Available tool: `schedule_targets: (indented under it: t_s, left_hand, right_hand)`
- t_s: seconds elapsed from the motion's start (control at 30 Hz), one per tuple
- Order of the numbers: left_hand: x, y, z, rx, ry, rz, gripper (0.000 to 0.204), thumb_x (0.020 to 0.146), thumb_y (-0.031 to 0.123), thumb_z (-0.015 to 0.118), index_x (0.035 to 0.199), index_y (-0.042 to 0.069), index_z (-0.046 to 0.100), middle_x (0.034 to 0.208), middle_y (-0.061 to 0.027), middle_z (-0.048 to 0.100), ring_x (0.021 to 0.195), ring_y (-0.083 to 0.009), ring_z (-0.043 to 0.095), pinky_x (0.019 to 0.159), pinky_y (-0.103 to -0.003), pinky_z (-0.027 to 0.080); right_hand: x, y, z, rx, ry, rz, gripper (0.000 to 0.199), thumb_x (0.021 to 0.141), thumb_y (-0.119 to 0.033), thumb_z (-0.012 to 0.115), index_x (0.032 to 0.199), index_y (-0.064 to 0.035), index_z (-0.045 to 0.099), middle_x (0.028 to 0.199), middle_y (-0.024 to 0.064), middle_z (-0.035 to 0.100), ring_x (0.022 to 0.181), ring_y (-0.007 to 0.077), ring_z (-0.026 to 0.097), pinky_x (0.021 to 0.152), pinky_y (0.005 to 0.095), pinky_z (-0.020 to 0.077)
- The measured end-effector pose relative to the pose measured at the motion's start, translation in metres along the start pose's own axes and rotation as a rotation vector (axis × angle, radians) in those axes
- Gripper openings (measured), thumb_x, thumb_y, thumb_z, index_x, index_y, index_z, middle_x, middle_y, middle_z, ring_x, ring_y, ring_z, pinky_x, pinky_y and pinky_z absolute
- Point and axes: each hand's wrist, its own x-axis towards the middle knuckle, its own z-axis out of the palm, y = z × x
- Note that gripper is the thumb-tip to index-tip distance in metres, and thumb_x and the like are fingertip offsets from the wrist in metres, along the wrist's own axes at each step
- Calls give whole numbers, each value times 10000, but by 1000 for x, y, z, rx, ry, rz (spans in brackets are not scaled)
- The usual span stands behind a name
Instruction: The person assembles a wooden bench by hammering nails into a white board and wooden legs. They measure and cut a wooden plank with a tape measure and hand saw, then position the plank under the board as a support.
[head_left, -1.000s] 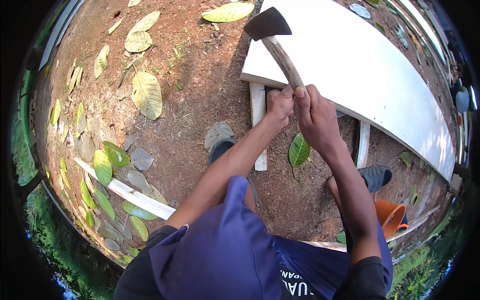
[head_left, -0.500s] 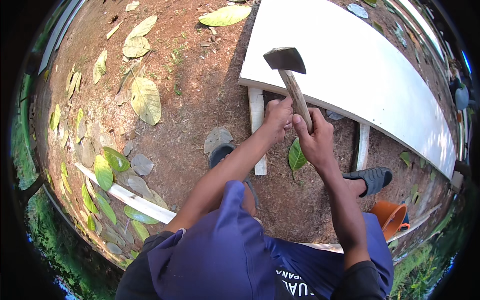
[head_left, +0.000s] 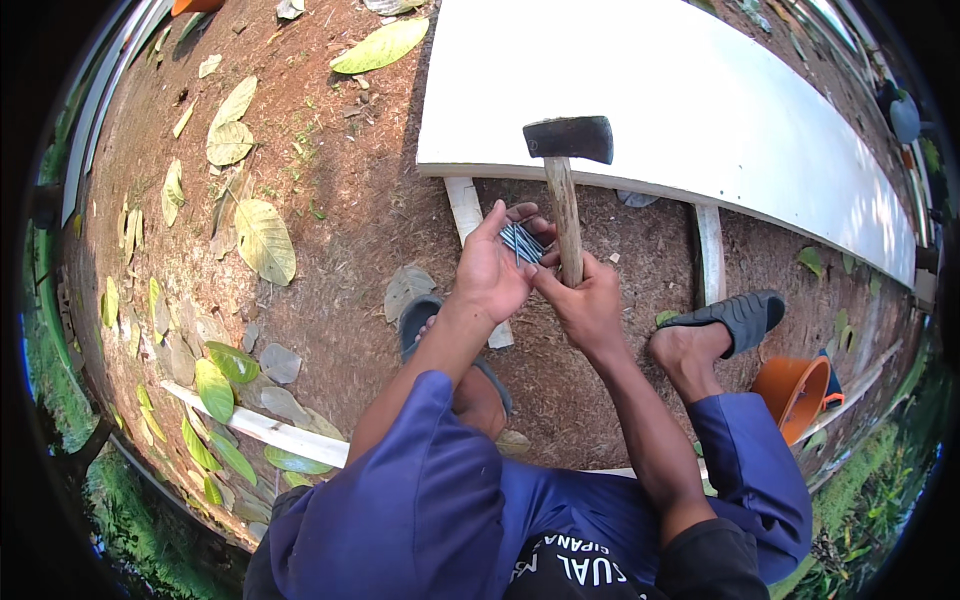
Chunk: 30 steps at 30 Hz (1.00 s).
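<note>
Cupped palm up, my left hand [head_left: 497, 277] holds a small bundle of nails [head_left: 521, 243], with its fingers curled round them. My right hand [head_left: 588, 305] is closed round the lower wooden handle of a hatchet [head_left: 563, 200]. The hatchet stands roughly upright in view, its dark metal head at the top over the near edge of a white board [head_left: 650, 90]. Right beside the nails, my right thumb and fingertips come close to my left palm; whether they touch a nail I cannot tell.
Pale wooden legs [head_left: 710, 255] show under the board's near edge. An orange bucket [head_left: 790, 395] lies tipped beside my right leg. Large leaves [head_left: 264, 241] are strewn over the brown soil at left. A pale strip of wood [head_left: 265, 428] lies at lower left.
My left hand has turned palm up and opened out, showing the nails. The hatchet has straightened and moved slightly left and down with my right hand. The view has shifted right.
</note>
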Motion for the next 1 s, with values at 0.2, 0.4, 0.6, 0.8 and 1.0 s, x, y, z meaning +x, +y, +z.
schedule_targets:
  t_s: [0.2,0.4,0.6,0.8,1.0]
  left_hand:
    - [0,-7,-3,165,8,66,412,1090,424,416,1226,48,513,1058,-198,632,1074,-354,641,977,-529,535]
    - [-6,-8,-7,129,-49,29,395,1088,429,419,1248,72,470,1051,-255,627,1132,-416,624,1042,-568,503]
    - [-3,-9,-7,152,72,85,362,1074,420,470,1115,63,511,1005,-202,639,1047,-339,647,990,-500,528]
    - [2,-14,-18,213,407,-133,335,1086,401,449,954,105,532,790,0,516,691,-156,488,791,-398,501]
    - [-10,0,-31,189,370,-349,305,1124,341,356,975,141,531,780,31,508,668,-133,469,859,-488,507]
  right_hand:
    - [0,5,10,-70,31,-79,201,893,-162,780,909,12,680,679,7,628,623,58,552,557,263,457]
    - [0,4,21,-147,71,-67,176,905,-149,720,871,19,681,610,55,615,586,73,571,554,295,475]
    - [-2,2,18,-91,38,-33,243,913,-177,668,962,60,676,676,176,681,621,205,698,589,381,527]
    - [-2,20,16,142,55,-25,254,940,-186,644,1009,56,676,757,133,715,661,163,681,592,341,530]
    - [-8,-6,1,208,10,133,134,966,-98,616,989,32,638,870,88,724,772,114,691,667,277,572]
